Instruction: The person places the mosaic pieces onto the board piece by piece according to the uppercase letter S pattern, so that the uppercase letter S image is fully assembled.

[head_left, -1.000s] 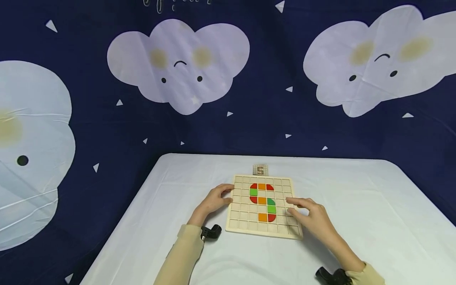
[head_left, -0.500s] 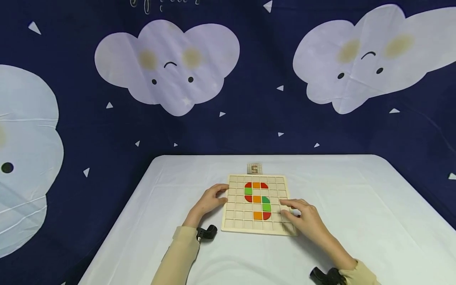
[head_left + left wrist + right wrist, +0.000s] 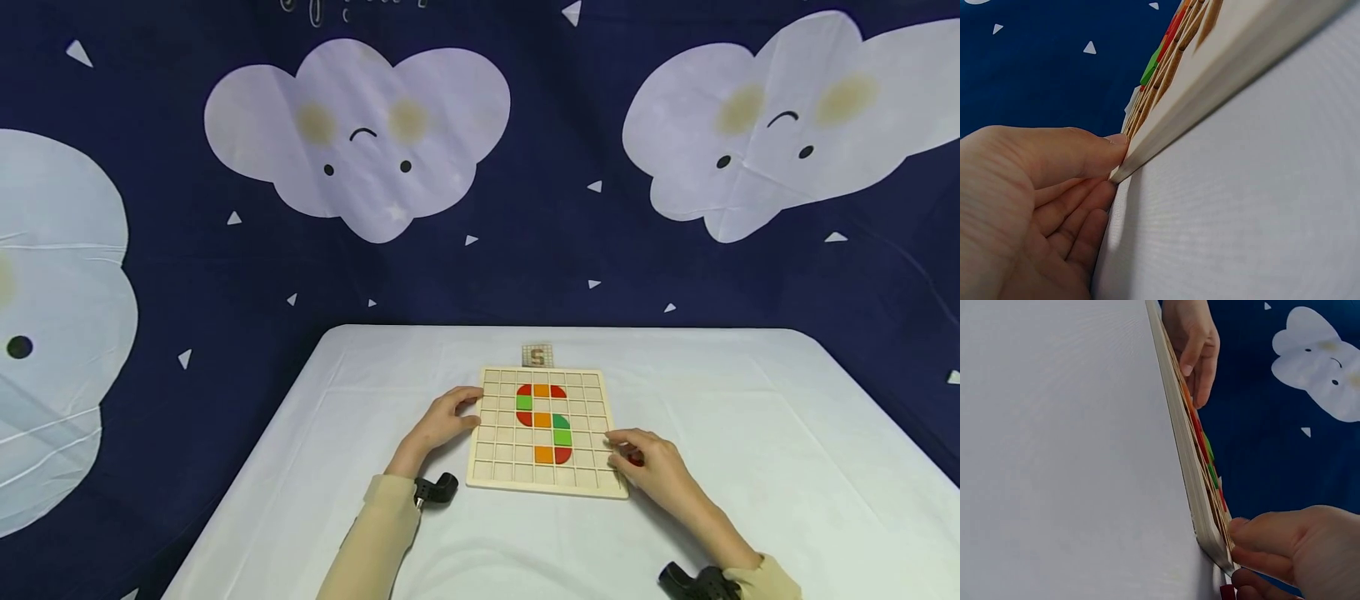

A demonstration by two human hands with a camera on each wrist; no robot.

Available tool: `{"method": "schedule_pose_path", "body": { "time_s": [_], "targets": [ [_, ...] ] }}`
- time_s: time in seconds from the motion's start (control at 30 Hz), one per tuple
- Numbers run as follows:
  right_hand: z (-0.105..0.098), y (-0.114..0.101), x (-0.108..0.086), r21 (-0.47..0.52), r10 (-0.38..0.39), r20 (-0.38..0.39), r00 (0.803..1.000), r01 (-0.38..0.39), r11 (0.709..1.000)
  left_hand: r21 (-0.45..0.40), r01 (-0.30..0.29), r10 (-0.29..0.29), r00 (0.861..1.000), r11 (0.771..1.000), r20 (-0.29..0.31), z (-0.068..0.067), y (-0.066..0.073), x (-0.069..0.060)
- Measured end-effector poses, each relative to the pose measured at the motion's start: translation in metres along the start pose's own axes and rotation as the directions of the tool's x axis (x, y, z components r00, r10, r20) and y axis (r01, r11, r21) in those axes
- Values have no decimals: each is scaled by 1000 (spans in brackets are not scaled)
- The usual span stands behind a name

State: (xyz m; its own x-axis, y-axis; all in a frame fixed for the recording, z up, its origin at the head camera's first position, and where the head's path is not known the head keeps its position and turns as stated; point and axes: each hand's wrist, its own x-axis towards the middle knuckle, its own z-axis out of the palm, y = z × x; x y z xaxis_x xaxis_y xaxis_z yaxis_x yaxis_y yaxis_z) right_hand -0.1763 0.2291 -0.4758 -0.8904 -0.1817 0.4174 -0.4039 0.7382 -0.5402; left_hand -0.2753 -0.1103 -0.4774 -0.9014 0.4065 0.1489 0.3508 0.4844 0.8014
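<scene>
A square wooden grid board [image 3: 502, 468] lies on the table, with red, orange and green flat pieces [image 3: 542, 420] forming an S. My left hand [image 3: 442, 421] touches the board's left edge with thumb and index finger apart; the left wrist view shows the thumb [image 3: 1107, 147] on the rim. My right hand [image 3: 660, 471] is at the right edge, thumb and index fingertips against it. A small red object [image 3: 1227, 592] shows by its lower fingers, seemingly held there; its kind is mostly hidden.
A small gridded card or tile with a brown S [image 3: 537, 357] lies behind the board. White cloth [image 3: 390, 367] covers the table. Behind it hangs a dark blue backdrop with clouds [image 3: 367, 133]. Black wrist cameras [image 3: 437, 489] sit on both sleeves.
My right hand has moved from above the board's right part to its right edge, its thumb and index finger closer together. A red object has come into sight within it. The left hand stays put.
</scene>
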Motion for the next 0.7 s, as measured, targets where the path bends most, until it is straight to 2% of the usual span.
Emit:
{"method": "schedule_pose_path", "body": {
  "time_s": [0.33,0.7],
  "targets": [
    [3,3,-1,-8,-8,-15,1000,7,1000,0,-2,2,1000,1000,2,-1,2,0],
    [-3,3,0,0,-5,29,1000,5,1000,3,22,-22,1000,1000,-3,0,2,1]
  ]
}}
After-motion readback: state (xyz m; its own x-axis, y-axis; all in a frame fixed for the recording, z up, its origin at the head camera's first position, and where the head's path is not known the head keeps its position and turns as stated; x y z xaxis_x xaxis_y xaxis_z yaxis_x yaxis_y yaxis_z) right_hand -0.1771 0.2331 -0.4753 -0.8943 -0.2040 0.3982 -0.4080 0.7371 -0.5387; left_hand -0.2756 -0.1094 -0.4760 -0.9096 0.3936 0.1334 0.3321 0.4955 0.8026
